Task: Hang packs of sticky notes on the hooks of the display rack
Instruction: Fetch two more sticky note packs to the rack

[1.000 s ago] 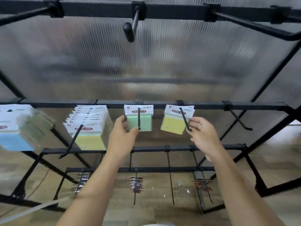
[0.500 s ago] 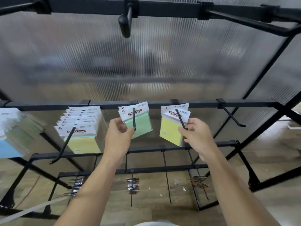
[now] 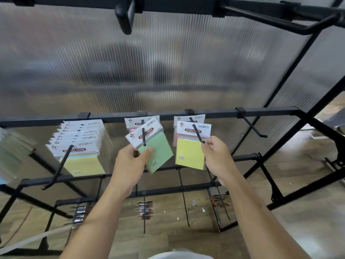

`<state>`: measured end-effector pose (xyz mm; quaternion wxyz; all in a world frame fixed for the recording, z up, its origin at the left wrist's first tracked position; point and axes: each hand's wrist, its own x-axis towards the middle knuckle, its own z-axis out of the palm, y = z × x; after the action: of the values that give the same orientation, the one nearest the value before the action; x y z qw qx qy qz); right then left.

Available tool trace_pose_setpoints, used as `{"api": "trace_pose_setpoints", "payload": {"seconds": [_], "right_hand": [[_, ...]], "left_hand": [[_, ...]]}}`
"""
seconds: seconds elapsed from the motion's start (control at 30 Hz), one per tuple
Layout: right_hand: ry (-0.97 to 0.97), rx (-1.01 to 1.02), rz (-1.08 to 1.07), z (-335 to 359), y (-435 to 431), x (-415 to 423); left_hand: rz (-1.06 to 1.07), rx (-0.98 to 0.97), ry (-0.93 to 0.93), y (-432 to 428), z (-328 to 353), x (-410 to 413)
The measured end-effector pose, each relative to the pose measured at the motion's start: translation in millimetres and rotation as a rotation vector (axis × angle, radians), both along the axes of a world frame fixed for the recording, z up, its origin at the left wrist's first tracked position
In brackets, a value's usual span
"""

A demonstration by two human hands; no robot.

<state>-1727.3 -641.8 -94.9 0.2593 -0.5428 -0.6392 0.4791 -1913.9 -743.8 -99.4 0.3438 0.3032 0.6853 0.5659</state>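
My left hand (image 3: 130, 163) pinches a green sticky-note pack (image 3: 158, 148) by its lower left corner; the pack is tilted and threaded on the middle hook (image 3: 143, 136). My right hand (image 3: 216, 157) grips the right edge of a yellow pack (image 3: 187, 153) that hangs on the neighbouring hook (image 3: 197, 133). A pink pack (image 3: 130, 126) sits behind the green one at the rail, and another pack (image 3: 188, 117) sits behind the yellow one. Several yellow packs (image 3: 80, 146) fill the hook to the left.
A bare hook (image 3: 251, 125) juts from the black rail (image 3: 270, 111) to the right. Blurred packs (image 3: 11, 152) hang at far left. Two upper hooks (image 3: 124, 15) point toward me overhead. Lower rails carry small clip-like items (image 3: 144, 210). A ribbed translucent panel stands behind.
Both packs have slid forward along their hooks toward the tips and now hang lower and more tilted. Packs behind them at the rail have come into sight. My view dipped slightly.
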Motion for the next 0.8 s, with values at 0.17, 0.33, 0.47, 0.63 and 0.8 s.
{"api": "trace_pose_setpoints", "payload": {"seconds": [0.17,0.33,0.47,0.63,0.8], "right_hand": [[0.038,0.012,-0.02,3.4,-14.5,2.4],[0.061,0.008,0.004,6.7,-30.3,3.7],[0.096,0.015,-0.001,13.3,-43.5,9.8],[0.178,0.047,-0.004,30.4,-62.5,21.6],[0.194,0.106,-0.029,38.1,-86.2,31.8]], "left_hand": [[-0.05,0.034,0.042,-14.2,3.8,0.0],[-0.149,0.118,0.046,-29.3,11.0,3.5],[-0.216,0.161,0.053,-39.5,15.6,4.4],[-0.335,0.221,0.089,-47.5,27.0,8.0],[-0.367,0.231,0.02,-51.9,29.2,11.9]]}}
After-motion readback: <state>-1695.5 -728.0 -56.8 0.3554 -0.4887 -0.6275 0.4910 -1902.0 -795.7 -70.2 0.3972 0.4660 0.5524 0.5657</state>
